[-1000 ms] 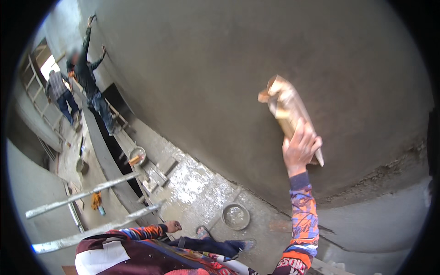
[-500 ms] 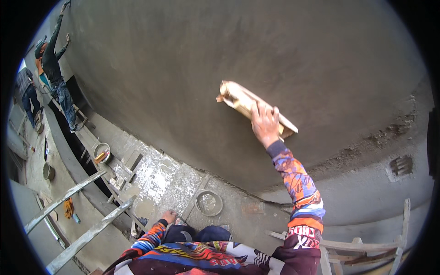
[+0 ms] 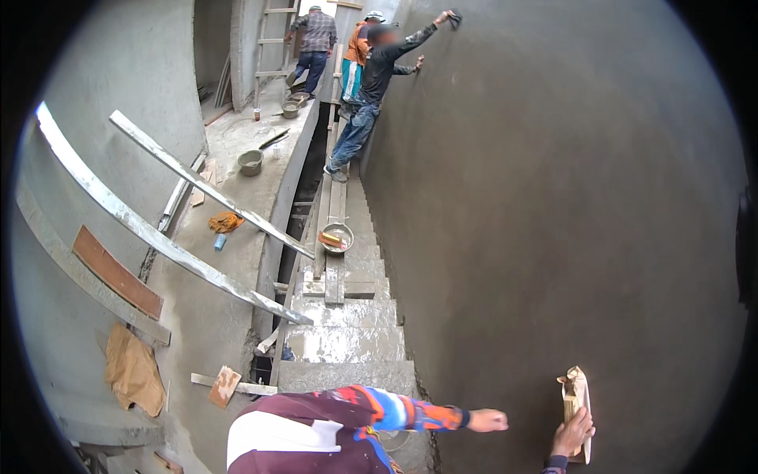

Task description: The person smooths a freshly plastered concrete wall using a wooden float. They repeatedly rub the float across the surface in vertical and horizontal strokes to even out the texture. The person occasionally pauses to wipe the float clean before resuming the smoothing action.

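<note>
My right hand [image 3: 574, 433] is closed round the grip of a wooden plastering float [image 3: 583, 389]. The float lies against the grey plastered wall [image 3: 545, 213], tilted nearly upright, its far end pale and rough. Part of the grip is covered by my fingers. My left hand [image 3: 487, 420] reaches out across my body beside the wall, apart from the float. Its fingers are curled together and nothing shows in them. A patterned orange and blue sleeve covers that forearm.
Wet concrete steps [image 3: 347, 344] run along the wall, with a bucket [image 3: 348, 246] on planks farther up. Bare beams [image 3: 170, 237] cross at the left. A co-worker [image 3: 379, 71] reaches up to the wall ahead; two other people are behind. An orange cloth [image 3: 226, 222] lies on the ledge.
My view has swung left, toward the steps and co-workers. The float in my right hand now stands more upright, low at the right. My left hand has come up from beside my legs toward the wall.
</note>
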### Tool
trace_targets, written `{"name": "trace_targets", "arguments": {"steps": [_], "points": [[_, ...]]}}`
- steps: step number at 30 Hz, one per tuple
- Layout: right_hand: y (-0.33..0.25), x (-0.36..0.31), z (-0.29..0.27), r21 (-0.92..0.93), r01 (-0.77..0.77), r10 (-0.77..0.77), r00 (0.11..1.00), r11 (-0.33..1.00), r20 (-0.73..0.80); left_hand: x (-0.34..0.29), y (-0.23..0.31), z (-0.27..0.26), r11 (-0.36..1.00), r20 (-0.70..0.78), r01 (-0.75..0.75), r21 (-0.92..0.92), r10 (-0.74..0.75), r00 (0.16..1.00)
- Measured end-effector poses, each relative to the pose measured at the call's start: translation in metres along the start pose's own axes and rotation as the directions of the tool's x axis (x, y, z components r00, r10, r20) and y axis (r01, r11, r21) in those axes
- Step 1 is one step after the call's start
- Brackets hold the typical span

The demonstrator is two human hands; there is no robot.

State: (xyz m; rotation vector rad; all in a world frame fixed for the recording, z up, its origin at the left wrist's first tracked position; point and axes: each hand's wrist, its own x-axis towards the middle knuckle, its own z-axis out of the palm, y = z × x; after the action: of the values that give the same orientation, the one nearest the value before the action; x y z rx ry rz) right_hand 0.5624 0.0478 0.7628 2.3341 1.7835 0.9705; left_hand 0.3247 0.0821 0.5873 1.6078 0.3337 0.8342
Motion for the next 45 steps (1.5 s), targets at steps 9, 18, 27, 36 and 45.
{"name": "trace_targets", "arguments": {"steps": [9, 18, 27, 36, 45], "points": [[-0.008, 0.013, -0.027, 0.055, 0.079, -0.073, 0.991, 0.995, -0.109, 0.171, 0.097, 0.036, 0.795, -0.156, 0.334, -0.506, -0.466, 0.871], [0.011, 0.007, -0.033, 0.363, 0.16, -0.112, 0.982, 0.918, -0.151, 0.178, 0.088, 0.114, 0.64, -0.558, -0.218, -0.736, -0.392, 0.731], [0.021, -0.002, -0.034, 0.559, 0.191, -0.084, 0.974, 0.807, -0.212, 0.193, 0.102, 0.117, 0.788, -0.62, -0.088, -0.61, -0.405, 0.672], [0.013, -0.136, -0.058, 0.963, -0.063, -0.049, 0.996, 0.263, 0.079, 0.187, 0.097, 0.133, 0.955, -0.804, 0.146, -0.258, -0.296, 0.516], [-0.004, -0.289, 0.073, 0.904, -0.169, -0.431, 0.835, 0.392, 0.343, 0.183, 0.129, 0.187, 0.87, -0.661, -0.034, 0.493, 0.399, 0.635]]}}
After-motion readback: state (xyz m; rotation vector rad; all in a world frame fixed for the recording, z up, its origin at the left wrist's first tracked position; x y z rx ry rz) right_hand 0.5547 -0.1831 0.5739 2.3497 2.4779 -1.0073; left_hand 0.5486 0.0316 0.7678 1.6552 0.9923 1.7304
